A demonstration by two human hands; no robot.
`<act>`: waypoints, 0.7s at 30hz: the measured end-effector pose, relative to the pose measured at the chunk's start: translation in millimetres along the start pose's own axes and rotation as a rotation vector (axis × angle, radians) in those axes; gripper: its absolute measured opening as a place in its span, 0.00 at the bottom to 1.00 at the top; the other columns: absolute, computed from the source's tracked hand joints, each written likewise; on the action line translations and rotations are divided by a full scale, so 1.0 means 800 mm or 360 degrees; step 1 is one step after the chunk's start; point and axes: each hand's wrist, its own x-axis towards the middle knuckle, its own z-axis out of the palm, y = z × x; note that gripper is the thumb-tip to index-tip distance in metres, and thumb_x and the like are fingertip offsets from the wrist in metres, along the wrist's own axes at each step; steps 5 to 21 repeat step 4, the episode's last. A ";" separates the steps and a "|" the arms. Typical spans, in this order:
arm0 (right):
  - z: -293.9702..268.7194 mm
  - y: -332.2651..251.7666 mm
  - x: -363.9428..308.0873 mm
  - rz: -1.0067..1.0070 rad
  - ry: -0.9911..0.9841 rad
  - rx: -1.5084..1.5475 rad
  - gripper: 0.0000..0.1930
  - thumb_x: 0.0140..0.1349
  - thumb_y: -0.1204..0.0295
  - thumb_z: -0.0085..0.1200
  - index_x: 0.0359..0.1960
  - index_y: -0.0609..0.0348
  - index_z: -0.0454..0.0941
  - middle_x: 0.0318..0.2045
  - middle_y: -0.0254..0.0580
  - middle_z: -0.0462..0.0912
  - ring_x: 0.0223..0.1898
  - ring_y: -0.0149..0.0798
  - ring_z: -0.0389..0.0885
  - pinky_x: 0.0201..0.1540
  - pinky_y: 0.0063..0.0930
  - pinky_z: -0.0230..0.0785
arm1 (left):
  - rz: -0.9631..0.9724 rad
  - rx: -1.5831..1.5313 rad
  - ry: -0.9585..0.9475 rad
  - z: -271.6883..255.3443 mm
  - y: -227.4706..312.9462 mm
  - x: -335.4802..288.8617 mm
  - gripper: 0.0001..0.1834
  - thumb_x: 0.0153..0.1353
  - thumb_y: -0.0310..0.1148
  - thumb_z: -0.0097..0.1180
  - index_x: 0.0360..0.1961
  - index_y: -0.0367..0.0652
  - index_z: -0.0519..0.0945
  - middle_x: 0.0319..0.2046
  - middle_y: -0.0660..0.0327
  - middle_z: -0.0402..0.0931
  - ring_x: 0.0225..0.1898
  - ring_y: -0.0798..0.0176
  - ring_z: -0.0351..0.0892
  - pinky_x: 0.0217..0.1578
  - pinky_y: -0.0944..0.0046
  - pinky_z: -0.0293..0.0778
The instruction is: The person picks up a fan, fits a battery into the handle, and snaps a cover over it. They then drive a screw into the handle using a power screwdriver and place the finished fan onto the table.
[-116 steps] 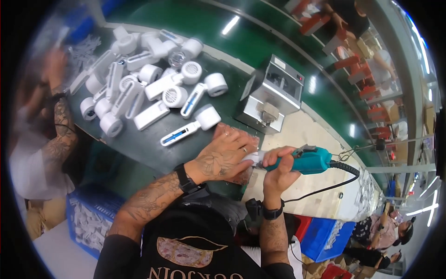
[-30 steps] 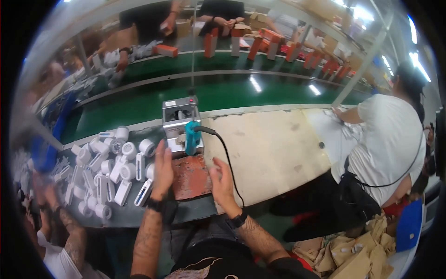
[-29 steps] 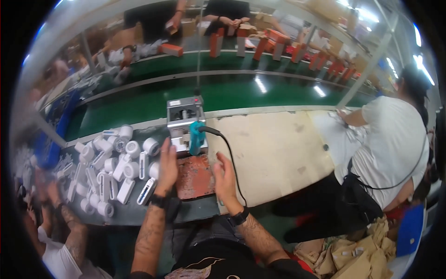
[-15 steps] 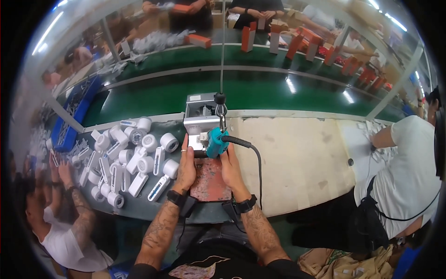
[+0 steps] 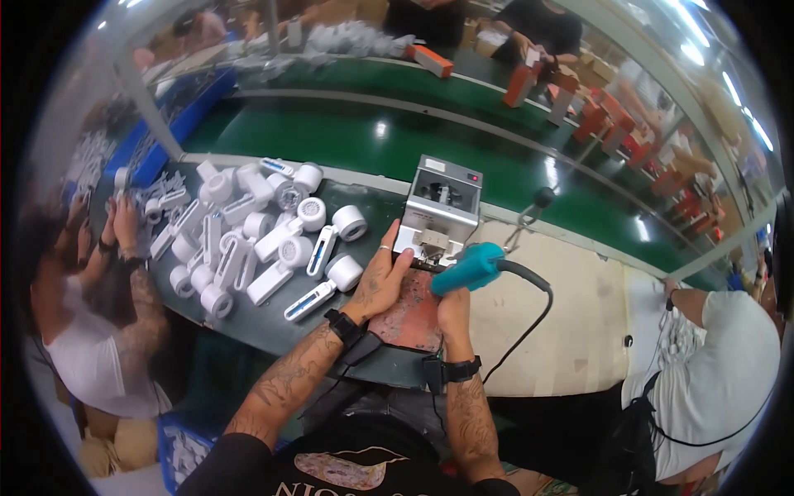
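A small silver metal machine [image 5: 438,217] stands at the far edge of the bench. My left hand [image 5: 379,285] lies against its left front corner, fingers stretched along the side and thumb apart at the front. My right hand [image 5: 454,316] is in front of the machine, just below a teal powered hand tool [image 5: 471,269] that looks like an electric screwdriver. The tool hangs tilted on a hook and hides my right fingers, so I cannot tell whether they grip it. Below the machine, a worn red pad [image 5: 407,318] lies between my wrists.
Several white handheld fans [image 5: 277,248] are heaped at the left. A beige board [image 5: 554,306] covers the bench to the right. Beyond run green conveyors [image 5: 331,132] with orange boxes [image 5: 521,83]. A blue bin [image 5: 178,120] stands far left. People [image 5: 711,364] work on both sides.
The view has swung, moving the bench's contents across the picture. The teal tool has gone from hanging nearly upright to a strong tilt. My right hand has drawn back from the machine's side.
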 end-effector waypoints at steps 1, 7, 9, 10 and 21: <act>0.006 0.002 0.000 0.0140 -0.0050 0.0056 0.15 0.73 0.67 0.40 0.52 0.62 0.73 0.41 0.34 0.77 0.39 0.32 0.75 0.41 0.28 0.71 | -0.0030 0.0002 0.0046 -0.002 -0.004 -0.005 0.34 0.74 0.41 0.44 0.73 0.34 0.52 0.68 0.40 0.61 0.69 0.46 0.63 0.67 0.58 0.58; 0.026 0.000 0.001 -0.0330 0.0084 -0.0084 0.21 0.76 0.52 0.42 0.34 0.57 0.75 0.29 0.29 0.74 0.29 0.27 0.71 0.27 0.24 0.61 | 0.0110 0.0059 0.0086 -0.004 -0.005 -0.012 0.36 0.72 0.43 0.48 0.73 0.34 0.53 0.69 0.39 0.58 0.72 0.45 0.56 0.71 0.58 0.50; 0.026 0.000 0.001 -0.0330 0.0084 -0.0084 0.21 0.76 0.52 0.42 0.34 0.57 0.75 0.29 0.29 0.74 0.29 0.27 0.71 0.27 0.24 0.61 | 0.0110 0.0059 0.0086 -0.004 -0.005 -0.012 0.36 0.72 0.43 0.48 0.73 0.34 0.53 0.69 0.39 0.58 0.72 0.45 0.56 0.71 0.58 0.50; 0.026 0.000 0.001 -0.0330 0.0084 -0.0084 0.21 0.76 0.52 0.42 0.34 0.57 0.75 0.29 0.29 0.74 0.29 0.27 0.71 0.27 0.24 0.61 | 0.0110 0.0059 0.0086 -0.004 -0.005 -0.012 0.36 0.72 0.43 0.48 0.73 0.34 0.53 0.69 0.39 0.58 0.72 0.45 0.56 0.71 0.58 0.50; 0.026 0.000 0.001 -0.0330 0.0084 -0.0084 0.21 0.76 0.52 0.42 0.34 0.57 0.75 0.29 0.29 0.74 0.29 0.27 0.71 0.27 0.24 0.61 | 0.0110 0.0059 0.0086 -0.004 -0.005 -0.012 0.36 0.72 0.43 0.48 0.73 0.34 0.53 0.69 0.39 0.58 0.72 0.45 0.56 0.71 0.58 0.50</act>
